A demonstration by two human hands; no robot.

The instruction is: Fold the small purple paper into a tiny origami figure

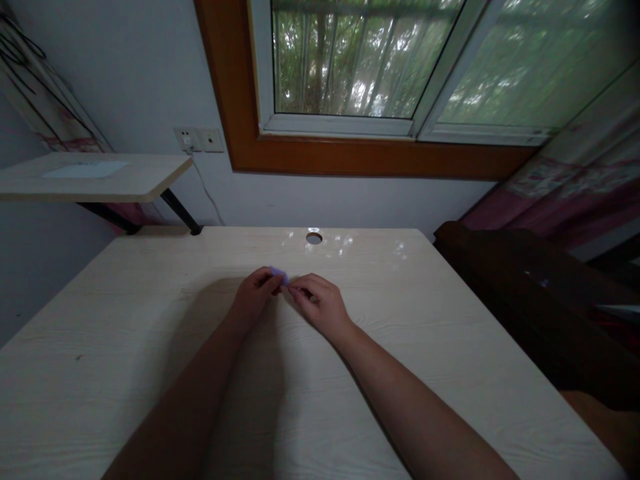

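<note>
Above the middle of the pale wooden desk [360, 373], a small purple piece [279, 273], perhaps folded paper, is pinched in my left hand [255, 293]. Its exact kind is too small to make out. My right hand [320, 300] is closed in a pinch at the right end of the purple piece, thumb and forefinger at its edge. The fingertips of both hands nearly meet and cover part of the piece.
A raised shelf [170, 179] on black legs stands at the back left, a white sheet [85, 169] on it. A round cable hole [314, 238] lies near the desk's back edge. Dark wooden furniture [525, 313] borders the right side. Behind are sockets [199, 140] and a window [370, 67].
</note>
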